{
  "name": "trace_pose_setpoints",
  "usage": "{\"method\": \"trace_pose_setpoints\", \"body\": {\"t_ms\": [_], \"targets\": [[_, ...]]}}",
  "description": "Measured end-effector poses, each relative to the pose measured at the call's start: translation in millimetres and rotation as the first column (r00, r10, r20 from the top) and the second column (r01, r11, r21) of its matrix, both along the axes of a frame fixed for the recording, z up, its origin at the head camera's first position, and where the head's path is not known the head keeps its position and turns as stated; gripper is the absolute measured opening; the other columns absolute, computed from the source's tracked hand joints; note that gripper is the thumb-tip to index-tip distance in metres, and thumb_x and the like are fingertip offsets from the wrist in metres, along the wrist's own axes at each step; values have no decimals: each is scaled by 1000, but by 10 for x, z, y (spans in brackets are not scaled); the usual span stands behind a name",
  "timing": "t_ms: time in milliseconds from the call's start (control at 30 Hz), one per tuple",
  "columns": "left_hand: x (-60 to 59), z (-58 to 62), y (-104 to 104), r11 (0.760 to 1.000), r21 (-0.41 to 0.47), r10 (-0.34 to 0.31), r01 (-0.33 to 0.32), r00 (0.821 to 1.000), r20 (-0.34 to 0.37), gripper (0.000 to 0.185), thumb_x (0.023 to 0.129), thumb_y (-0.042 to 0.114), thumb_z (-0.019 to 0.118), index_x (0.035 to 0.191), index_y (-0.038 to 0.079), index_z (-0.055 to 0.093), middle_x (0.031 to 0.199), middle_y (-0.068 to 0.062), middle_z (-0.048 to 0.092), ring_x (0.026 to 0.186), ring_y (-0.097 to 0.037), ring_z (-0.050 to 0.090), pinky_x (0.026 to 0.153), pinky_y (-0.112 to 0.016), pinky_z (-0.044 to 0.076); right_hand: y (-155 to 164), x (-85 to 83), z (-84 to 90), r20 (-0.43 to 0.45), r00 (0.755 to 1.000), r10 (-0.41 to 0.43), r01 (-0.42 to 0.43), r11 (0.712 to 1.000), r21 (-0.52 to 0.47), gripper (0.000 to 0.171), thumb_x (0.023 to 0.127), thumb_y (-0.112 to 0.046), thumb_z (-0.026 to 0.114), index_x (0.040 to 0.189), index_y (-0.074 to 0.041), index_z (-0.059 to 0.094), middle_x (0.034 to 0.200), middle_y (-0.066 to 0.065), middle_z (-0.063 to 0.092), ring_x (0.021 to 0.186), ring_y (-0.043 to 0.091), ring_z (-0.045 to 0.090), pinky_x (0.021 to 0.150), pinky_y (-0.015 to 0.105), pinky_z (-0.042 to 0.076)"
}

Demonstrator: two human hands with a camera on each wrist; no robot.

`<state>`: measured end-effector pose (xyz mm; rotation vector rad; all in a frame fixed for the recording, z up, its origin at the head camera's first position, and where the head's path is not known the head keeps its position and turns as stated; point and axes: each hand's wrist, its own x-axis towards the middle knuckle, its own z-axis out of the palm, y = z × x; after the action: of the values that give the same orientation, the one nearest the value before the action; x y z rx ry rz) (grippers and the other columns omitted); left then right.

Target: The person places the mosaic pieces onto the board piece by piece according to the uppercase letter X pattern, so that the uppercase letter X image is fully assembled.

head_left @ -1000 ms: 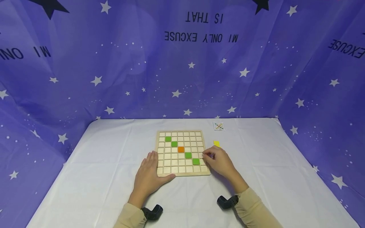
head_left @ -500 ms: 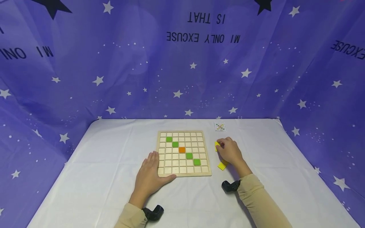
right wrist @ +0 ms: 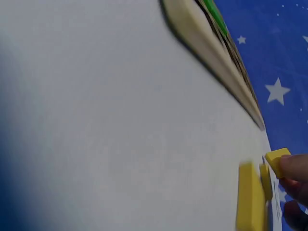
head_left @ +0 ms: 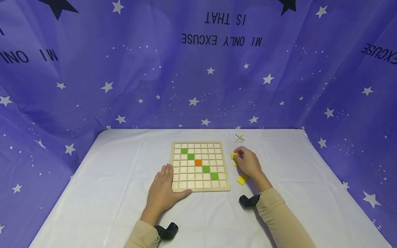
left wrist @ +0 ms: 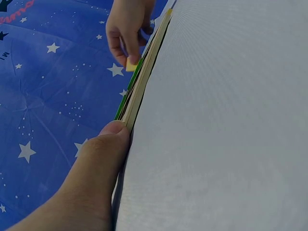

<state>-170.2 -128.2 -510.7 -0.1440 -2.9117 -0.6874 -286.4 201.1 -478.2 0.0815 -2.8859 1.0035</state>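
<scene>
A wooden grid board (head_left: 200, 167) lies on the white table, with green tiles (head_left: 206, 168) in a diagonal and one orange tile (head_left: 198, 162) among them. My left hand (head_left: 164, 187) rests flat at the board's near left corner, and its thumb (left wrist: 113, 132) presses the board's front edge (left wrist: 144, 72). Right of the board, my right hand (head_left: 238, 155) pinches a yellow tile (head_left: 233, 155), seen close up as the yellow tile (right wrist: 276, 161) between my fingertips. Another yellow tile (head_left: 242, 179) lies on the cloth beside that wrist.
A small pattern card (head_left: 239, 137) lies near the table's far right edge. More yellow tiles (right wrist: 250, 202) lie under the right hand. Blue star-print cloth (head_left: 198, 69) walls the table on three sides.
My right hand left the board's right edge, moved right to the yellow tiles and picked one up. The left hand has not moved.
</scene>
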Motion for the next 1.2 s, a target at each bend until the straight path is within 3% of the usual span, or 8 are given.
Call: {"method": "trace_pose_setpoints", "body": {"t_ms": [333, 633, 1200], "targets": [[-2, -2, -2, 1000, -2, -1, 1, 1000, 2, 131, 68, 87, 60, 155, -3, 23, 163, -16, 24, 153, -31, 22, 126, -47, 20, -415, -135, 27, -20, 995, 93, -95, 985, -143, 16, 94, -19, 67, 109, -14, 67, 97, 3, 65, 80, 18, 58, 68, 28, 48], [-2, 8, -1, 1000, -2, 0, 0, 1000, 6, 131, 68, 87, 60, 155, -3, 24, 163, -17, 25, 153, -31, 22, 126, -48, 21, -670, -246, 5, -24, 989, 143, -145, 975, -167, 17, 94, -18, 69, 110, -12, 68, 92, 3, 65, 78, 17, 56, 71, 29, 46], [-4, 4, -12, 1000, -15, -3, 3, 1000, 11, 132, 68, 89, 58, 155, -3, 22, 163, -16, 24, 153, -30, 22, 126, -47, 21, -782, -295, -74, -6, 990, 143, -143, 989, -39, 18, 96, -21, 66, 113, -15, 68, 96, 2, 59, 83, 19, 54, 74, 32, 46]]}}
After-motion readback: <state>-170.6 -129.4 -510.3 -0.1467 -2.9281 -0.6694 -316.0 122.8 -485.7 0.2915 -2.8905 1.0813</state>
